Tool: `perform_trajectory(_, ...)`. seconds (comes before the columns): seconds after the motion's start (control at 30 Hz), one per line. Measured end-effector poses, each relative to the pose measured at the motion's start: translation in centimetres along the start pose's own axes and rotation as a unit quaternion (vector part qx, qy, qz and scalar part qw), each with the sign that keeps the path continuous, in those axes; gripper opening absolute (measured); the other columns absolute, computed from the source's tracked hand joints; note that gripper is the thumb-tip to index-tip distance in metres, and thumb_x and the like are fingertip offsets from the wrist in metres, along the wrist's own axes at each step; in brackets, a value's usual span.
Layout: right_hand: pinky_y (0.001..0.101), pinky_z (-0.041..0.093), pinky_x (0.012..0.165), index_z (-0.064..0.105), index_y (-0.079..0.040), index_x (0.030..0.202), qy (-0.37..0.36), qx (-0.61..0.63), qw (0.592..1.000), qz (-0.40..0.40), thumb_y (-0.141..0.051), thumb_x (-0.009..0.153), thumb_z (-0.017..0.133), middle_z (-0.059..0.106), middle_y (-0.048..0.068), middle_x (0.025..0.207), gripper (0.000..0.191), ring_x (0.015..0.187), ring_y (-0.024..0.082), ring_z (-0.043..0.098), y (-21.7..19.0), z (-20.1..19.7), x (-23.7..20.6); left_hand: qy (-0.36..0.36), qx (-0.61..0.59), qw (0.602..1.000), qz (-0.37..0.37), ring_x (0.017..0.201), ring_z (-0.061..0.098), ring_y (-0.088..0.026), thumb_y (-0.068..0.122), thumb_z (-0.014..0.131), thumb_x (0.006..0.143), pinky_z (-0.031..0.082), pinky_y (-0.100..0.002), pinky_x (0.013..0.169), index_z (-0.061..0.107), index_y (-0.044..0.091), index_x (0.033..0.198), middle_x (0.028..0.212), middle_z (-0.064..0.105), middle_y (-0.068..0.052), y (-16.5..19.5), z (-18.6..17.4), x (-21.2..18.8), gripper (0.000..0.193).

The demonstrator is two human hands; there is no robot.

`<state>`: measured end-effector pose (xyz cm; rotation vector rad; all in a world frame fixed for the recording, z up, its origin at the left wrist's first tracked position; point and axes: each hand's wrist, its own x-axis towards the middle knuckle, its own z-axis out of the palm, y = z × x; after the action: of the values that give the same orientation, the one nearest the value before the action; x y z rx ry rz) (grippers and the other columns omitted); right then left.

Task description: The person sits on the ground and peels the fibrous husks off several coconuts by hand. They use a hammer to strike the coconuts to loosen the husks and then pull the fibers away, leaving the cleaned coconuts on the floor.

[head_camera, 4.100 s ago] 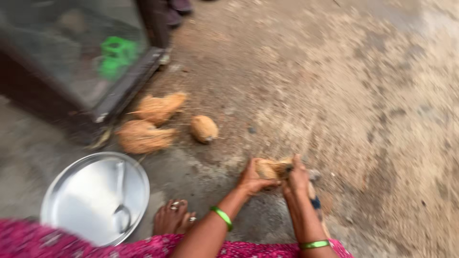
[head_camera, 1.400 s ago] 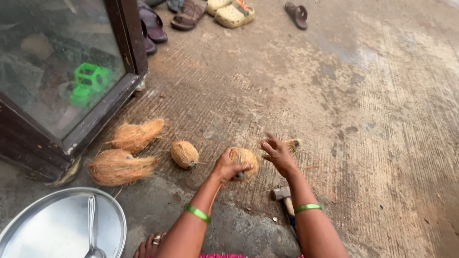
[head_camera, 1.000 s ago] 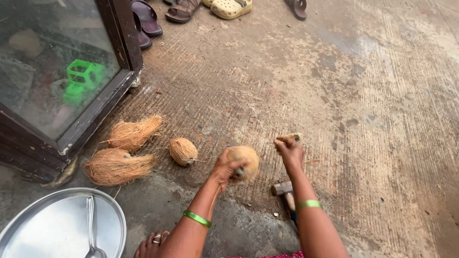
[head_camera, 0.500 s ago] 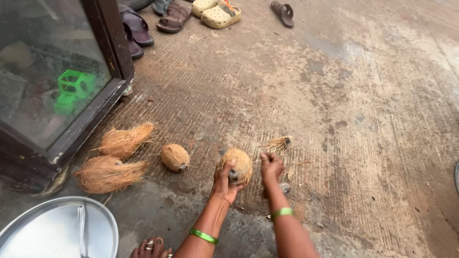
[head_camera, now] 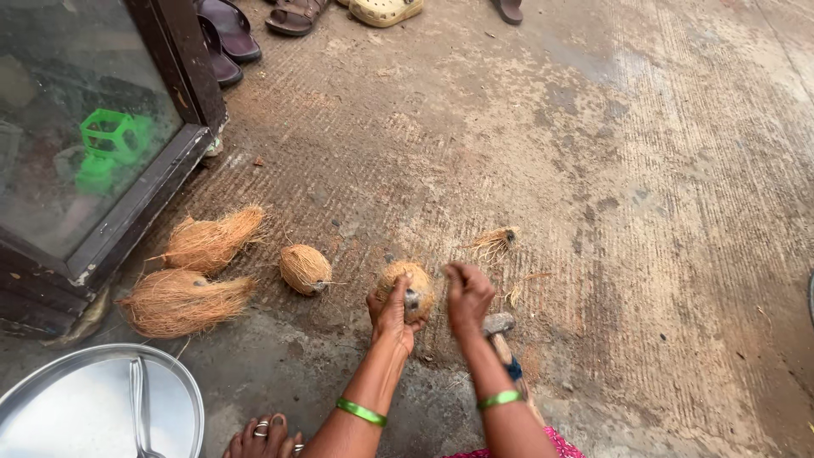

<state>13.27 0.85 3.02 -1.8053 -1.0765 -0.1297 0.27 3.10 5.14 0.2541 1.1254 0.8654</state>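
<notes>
A round, tan, fibrous coconut [head_camera: 409,288] is sitting on the concrete floor [head_camera: 644,220] near centre. The left hand [head_camera: 391,309] is gripping it; the right hand [head_camera: 467,293] (fist closed) is pinching fibre just right.

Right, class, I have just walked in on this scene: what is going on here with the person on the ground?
A person crouched on the rough concrete floor steadies a husked coconut with the left hand, while the right hand pinches at fibre beside it. A hammer lies under the right wrist, unheld. Another small coconut and two fibrous ones wait to the left, near a steel plate with a utensil on it.
</notes>
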Motion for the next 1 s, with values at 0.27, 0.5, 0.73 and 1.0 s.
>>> perform_trajectory(0.27,0.0313,0.049,0.071,0.062,-0.01,0.13,-0.187,-0.013,0.965,0.183,-0.017,0.094,0.071,0.069,0.016,0.116,0.039,0.093,0.021,0.061,3.7,-4.5,5.0,-0.029,0.277,0.953,0.12,0.095,0.075,-0.033,0.033,0.09,0.054,0.069,-0.038,0.072,0.033,0.018,0.145,0.127,0.056,-0.018,0.7,-1.2,1.9,0.109)
perform_trajectory(0.5,0.0353,0.059,0.098,0.068,-0.018,0.131,-0.364,0.278,0.887,0.059,-0.007,0.085,0.077,0.062,0.007,0.142,0.048,0.121,0.022,0.064,-0.6,-5.1,-1.6,-0.082,0.531,0.819,0.201,0.114,0.065,-0.035,0.033,0.097,0.051,0.059,-0.047,0.096,0.021,0.017,0.148,0.131,0.06,-0.021,1.2,-2.6,2.0,0.124)
perform_trajectory(0.73,0.0368,0.058,0.098,0.074,-0.019,0.117,-0.407,0.223,0.872,0.156,-0.008,0.084,0.072,0.067,-0.001,0.135,0.035,0.118,0.018,0.068,-3.1,-6.8,0.0,-0.178,0.553,0.796,0.169,0.134,0.049,-0.039,0.034,0.099,0.05,0.047,-0.052,0.109,0.014,0.021,0.155,0.149,0.044,-0.023,2.8,-2.6,0.4,0.136)
perform_trajectory(1.0,0.0373,0.053,0.106,0.081,-0.022,0.106,-0.417,0.121,0.895,-0.102,-0.011,0.074,0.081,0.066,-0.002,0.132,0.034,0.127,0.02,0.056,-4.5,-7.7,0.0,-0.232,0.59,0.765,0.118,0.139,0.046,-0.04,0.037,0.098,0.044,0.044,-0.055,0.114,0.013,0.024,0.157,0.156,0.038,-0.022,3.4,-3.1,1.9,0.142)
